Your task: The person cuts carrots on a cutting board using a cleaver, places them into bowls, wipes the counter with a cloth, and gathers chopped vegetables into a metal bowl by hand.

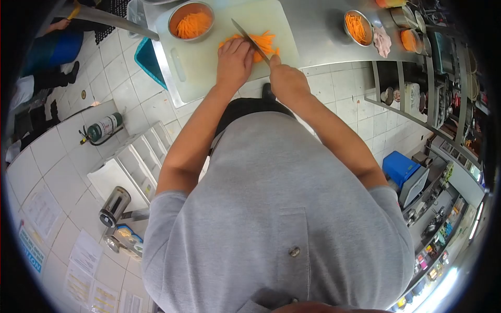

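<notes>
many orange strips (266, 41) lie by left hand (234, 61), beyond right hand (288, 83) gripping knife (251, 41)

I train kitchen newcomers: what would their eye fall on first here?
Likely the orange carrot strips on the cutting board, with the right hand gripping a knife and the left hand close beside it. Next, the metal bowl of carrot strips at the board's upper left, and a second bowl farther right on the steel counter.
</notes>
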Demonstrator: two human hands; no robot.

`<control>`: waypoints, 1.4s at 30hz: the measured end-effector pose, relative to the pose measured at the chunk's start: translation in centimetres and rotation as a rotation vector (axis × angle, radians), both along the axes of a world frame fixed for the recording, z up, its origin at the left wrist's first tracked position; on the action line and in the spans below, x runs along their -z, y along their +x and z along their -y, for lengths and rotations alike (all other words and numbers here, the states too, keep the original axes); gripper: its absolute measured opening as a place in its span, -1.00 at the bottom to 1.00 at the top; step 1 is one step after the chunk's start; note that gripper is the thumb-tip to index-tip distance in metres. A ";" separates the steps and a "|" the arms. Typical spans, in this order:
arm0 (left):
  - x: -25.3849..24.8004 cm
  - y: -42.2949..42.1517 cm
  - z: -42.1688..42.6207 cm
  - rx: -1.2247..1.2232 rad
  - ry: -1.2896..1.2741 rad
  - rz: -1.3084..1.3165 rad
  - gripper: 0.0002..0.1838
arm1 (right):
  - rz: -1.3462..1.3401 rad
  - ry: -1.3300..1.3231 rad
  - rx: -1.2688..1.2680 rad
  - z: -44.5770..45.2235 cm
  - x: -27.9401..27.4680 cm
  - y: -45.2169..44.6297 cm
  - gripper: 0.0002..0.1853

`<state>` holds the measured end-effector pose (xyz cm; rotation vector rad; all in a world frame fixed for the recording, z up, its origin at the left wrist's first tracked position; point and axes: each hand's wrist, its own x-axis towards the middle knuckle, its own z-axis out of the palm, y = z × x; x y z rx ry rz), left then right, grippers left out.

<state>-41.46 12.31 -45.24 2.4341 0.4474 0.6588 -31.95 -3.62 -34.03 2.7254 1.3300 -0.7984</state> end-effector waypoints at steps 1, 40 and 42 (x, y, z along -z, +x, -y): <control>-1.5 -0.2 -0.5 0.002 0.006 0.004 -0.66 | 0.009 0.021 0.003 0.1 0.1 0.0 -0.71; -1.9 -1.6 -1.3 0.044 0.060 -0.098 -0.74 | 0.038 -0.053 -0.086 -1.4 -4.9 -0.1 -0.74; -1.7 -1.5 -1.5 0.029 0.098 -0.140 -0.72 | 0.046 -0.049 -0.099 -1.6 -3.3 -0.5 -0.74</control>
